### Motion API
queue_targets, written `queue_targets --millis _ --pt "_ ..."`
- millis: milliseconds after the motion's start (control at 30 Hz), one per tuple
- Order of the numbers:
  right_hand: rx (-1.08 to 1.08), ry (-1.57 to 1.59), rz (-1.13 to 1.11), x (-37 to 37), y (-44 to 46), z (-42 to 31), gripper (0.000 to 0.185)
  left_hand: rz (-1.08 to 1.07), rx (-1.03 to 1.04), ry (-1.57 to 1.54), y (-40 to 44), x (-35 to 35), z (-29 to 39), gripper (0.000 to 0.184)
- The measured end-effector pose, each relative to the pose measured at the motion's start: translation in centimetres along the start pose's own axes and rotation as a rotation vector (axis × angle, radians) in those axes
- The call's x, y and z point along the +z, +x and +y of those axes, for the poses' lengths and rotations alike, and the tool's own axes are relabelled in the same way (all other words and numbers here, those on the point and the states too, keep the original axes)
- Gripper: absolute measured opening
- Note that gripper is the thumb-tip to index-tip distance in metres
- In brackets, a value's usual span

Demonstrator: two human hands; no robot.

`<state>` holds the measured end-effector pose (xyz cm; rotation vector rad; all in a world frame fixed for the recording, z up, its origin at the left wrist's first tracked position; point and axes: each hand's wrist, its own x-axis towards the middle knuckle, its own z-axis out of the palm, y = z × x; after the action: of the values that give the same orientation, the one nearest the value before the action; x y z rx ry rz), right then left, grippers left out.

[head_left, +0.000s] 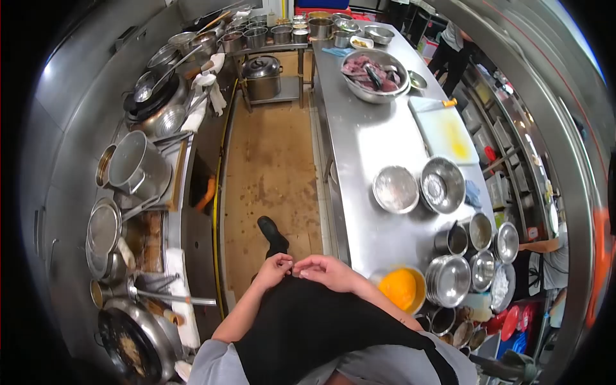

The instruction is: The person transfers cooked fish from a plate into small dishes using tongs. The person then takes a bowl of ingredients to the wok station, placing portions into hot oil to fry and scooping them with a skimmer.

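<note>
Both of my hands are in front of the black apron (301,321), fingertips close together. My left hand (274,270) is closed, its fingers curled in a pinch; anything between them is too small to make out. My right hand (328,272) is closed as well, thumb and fingers bent toward the left hand's fingertips, and what it may hold is hidden. To the right of my right forearm, on the steel counter (359,218), sits a bowl of bright orange-yellow liquid (398,287), which neither hand touches.
Leftward is a stove line with a wok of oil (131,343), a tall pot (138,167) and jutting handles. The right counter holds metal bowls (396,190), a cutting board (443,131) and a bowl of fish pieces (375,76). A brown floor aisle (273,167) runs between. Other people stand at right.
</note>
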<state>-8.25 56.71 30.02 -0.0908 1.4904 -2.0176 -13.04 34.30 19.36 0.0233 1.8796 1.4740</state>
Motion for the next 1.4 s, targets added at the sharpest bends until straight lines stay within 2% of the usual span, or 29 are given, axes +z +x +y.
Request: queue_targets --millis 233,300,333,367,467,567,667,700,733,800,867,900,933,967,1033,1067,1167,1233,1300,1367,1400 --pt "0.022 -0.110 0.198 -8.2 15.1 -6.0 0.030 -0.037 0.035 -0.115 16.8 -10.9 4.4 0.022" --pt "0.036 -0.260 0.289 -10.4 19.4 -9.4 0.031 -0.012 0.028 -0.110 20.7 -14.4 7.2 0.022" --pt "0.036 -0.333 0.308 -11.5 21.3 -11.6 0.032 0.004 0.118 -0.111 22.2 -16.4 8.8 0.021" --pt "0.037 -0.399 0.325 -12.6 23.0 -13.4 0.032 0.030 0.123 -0.119 23.7 -18.4 10.3 0.022" --pt "-0.108 -0.465 0.333 -18.3 28.0 -19.1 0.030 0.115 0.137 -0.067 27.5 -23.9 14.4 0.022" --pt "-0.253 -0.440 0.492 -25.6 33.0 -26.1 0.024 0.178 0.137 -0.120 29.8 -27.8 18.2 0.022" --pt "-0.318 -0.596 0.571 -33.9 37.1 -34.7 0.025 0.278 0.051 -0.179 32.8 -30.9 17.2 0.021" --pt "-0.280 -0.616 0.625 -36.3 38.2 -38.0 0.025 0.318 0.009 -0.215 33.7 -31.7 16.4 0.020" --pt "-0.355 -0.567 0.639 -40.9 39.9 -39.9 0.024 0.334 -0.037 -0.398 34.8 -32.6 13.9 0.018" --pt "-0.468 -0.677 0.726 -48.5 43.4 -45.2 0.023 0.492 -0.066 -0.241 36.8 -34.3 6.3 0.015" --pt "-0.449 -0.885 0.808 -57.8 47.1 -49.3 0.027 0.535 -0.268 0.065 35.8 -35.7 3.7 0.017" --pt "-0.445 -1.043 0.912 -64.8 49.7 -49.9 0.028 0.626 -0.374 -0.085 34.6 -35.7 0.9 0.017" --pt "-0.267 -1.253 1.000 -65.6 50.6 -52.2 0.031 0.712 -0.491 -0.236 34.0 -35.3 -0.6 0.017" --pt "-0.144 -1.394 1.053 -67.8 52.0 -52.8 0.033 0.667 -0.604 -0.114 32.3 -34.7 3.2 0.014" --pt "0.100 -1.670 1.153 -72.0 54.9 -53.9 0.037 0.681 -0.749 -0.246 30.5 -34.2 3.1 0.011" --pt "0.237 -1.752 1.130 -74.0 56.1 -53.9 0.045 0.682 -0.815 -0.331 29.6 -34.3 2.6 0.010" --pt "0.118 -2.158 1.259 -81.2 59.2 -50.8 0.046 0.611 -1.003 -0.680 28.8 -35.1 0.9 0.013" --pt "0.378 -2.129 1.074 -81.8 59.5 -51.0 0.048 0.543 -1.086 -0.868 29.8 -35.6 1.3 0.017" --pt "0.654 -2.051 0.932 -81.8 59.5 -52.2 0.052 0.588 -0.913 -0.716 31.5 -35.5 4.0 0.014" --pt "0.657 -2.003 0.865 -82.0 58.3 -52.2 0.029 0.642 -0.803 -0.612 34.7 -35.2 10.1 0.012" --pt "0.596 -1.935 0.923 -81.6 57.6 -52.1 0.025 0.698 -0.826 -0.593 36.0 -34.9 12.0 0.010"
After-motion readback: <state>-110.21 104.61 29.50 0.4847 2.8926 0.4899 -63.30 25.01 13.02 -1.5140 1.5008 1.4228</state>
